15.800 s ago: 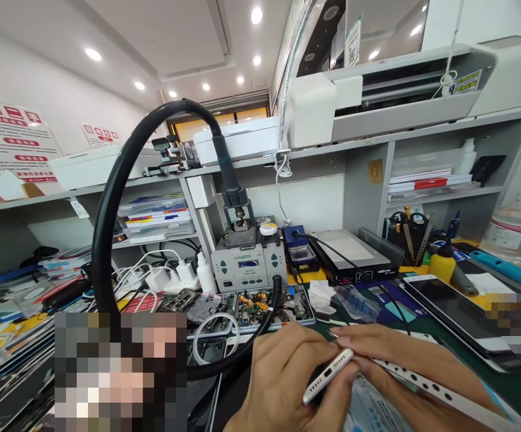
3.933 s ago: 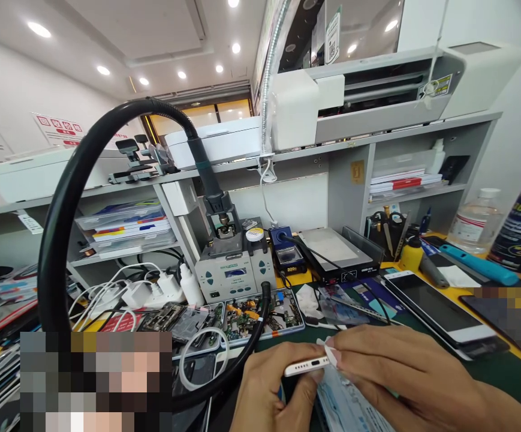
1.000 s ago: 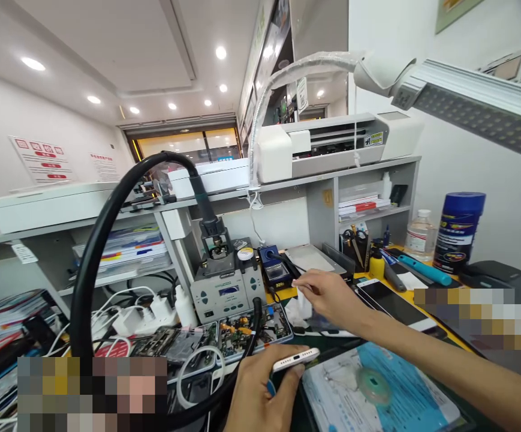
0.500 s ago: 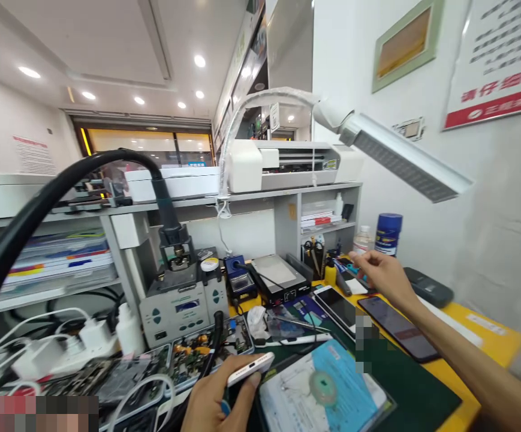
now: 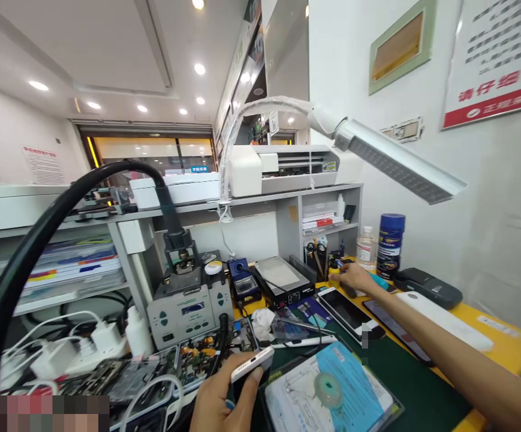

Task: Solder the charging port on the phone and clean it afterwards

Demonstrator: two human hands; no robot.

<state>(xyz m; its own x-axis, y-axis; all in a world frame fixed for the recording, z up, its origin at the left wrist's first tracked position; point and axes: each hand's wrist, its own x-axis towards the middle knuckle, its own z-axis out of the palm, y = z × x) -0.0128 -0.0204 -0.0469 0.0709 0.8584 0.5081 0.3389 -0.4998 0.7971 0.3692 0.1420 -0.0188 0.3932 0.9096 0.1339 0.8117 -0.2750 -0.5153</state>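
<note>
My left hand [image 5: 224, 396] is wrapped round a white-edged phone [image 5: 253, 364], its charging-port end turned up toward me. The thumb lies along the phone's near side. Across the bench, my right hand [image 5: 357, 278] reaches in among the small tools, fingers bent together beside a yellow bottle [image 5: 333, 275]. What those fingertips grip is too small to make out. Under the right wrist and forearm lies a dark-screened phone [image 5: 397, 330]. A white phone [image 5: 350, 313] rests left of it. Below my hands, a clear-covered pad with a blue and white sheet [image 5: 354, 384] carries a round translucent disc [image 5: 328, 390].
A grey soldering station [image 5: 188, 315], a small blue-topped unit [image 5: 244, 285] and a flat heating plate [image 5: 282, 279] line the back. Trays of circuit boards [image 5: 197, 360] fill the left. A blue spray can [image 5: 390, 246] and clear bottle [image 5: 367, 246] stand right. A lamp [image 5: 399, 159] hangs overhead.
My right hand has moved left and down, from near the clear bottle to beside the yellow bottle. The left hand still holds its phone. The view has shifted slightly.
</note>
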